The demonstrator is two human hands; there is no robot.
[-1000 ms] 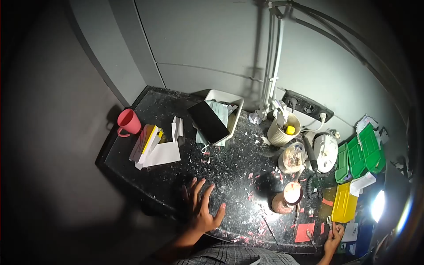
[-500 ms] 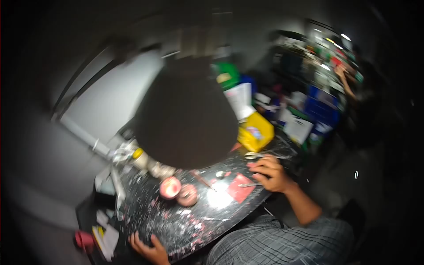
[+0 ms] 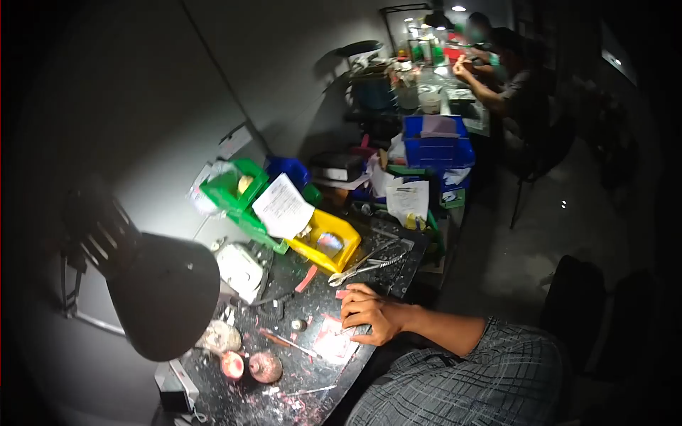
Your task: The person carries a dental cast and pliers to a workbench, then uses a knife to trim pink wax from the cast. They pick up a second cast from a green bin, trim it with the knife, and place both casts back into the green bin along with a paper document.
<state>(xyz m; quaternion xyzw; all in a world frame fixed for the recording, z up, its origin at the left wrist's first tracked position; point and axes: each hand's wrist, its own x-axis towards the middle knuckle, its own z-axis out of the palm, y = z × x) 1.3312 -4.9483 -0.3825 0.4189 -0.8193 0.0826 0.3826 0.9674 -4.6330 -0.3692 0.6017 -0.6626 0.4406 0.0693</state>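
Note:
My right hand (image 3: 371, 314) rests at the right edge of the dark bench (image 3: 298, 408), fingers curled, beside a small red piece (image 3: 342, 293). Something thin and metallic shows under the fingers; what they grip is hard to make out. A pink sheet (image 3: 332, 341) lies brightly lit just left of the hand. Further left are a brown-handled tool (image 3: 275, 337), a small round metal item (image 3: 298, 324), a round pinkish pot (image 3: 265, 367) and a red-topped jar (image 3: 232, 366). Pliers (image 3: 362, 270) lie beyond the hand. My left hand is out of view.
A black lamp shade (image 3: 167, 295) hangs at the left. Behind the bench top stand a yellow bin (image 3: 327, 241), green bins (image 3: 238, 188) and papers (image 3: 283, 206). Blue bins (image 3: 438, 145) stand further back. Two people (image 3: 518, 82) sit at a far bench.
The view has swung right and up, so the lamp and bench appear further left. My left hand has left the view. My right hand is still near the pink sheet.

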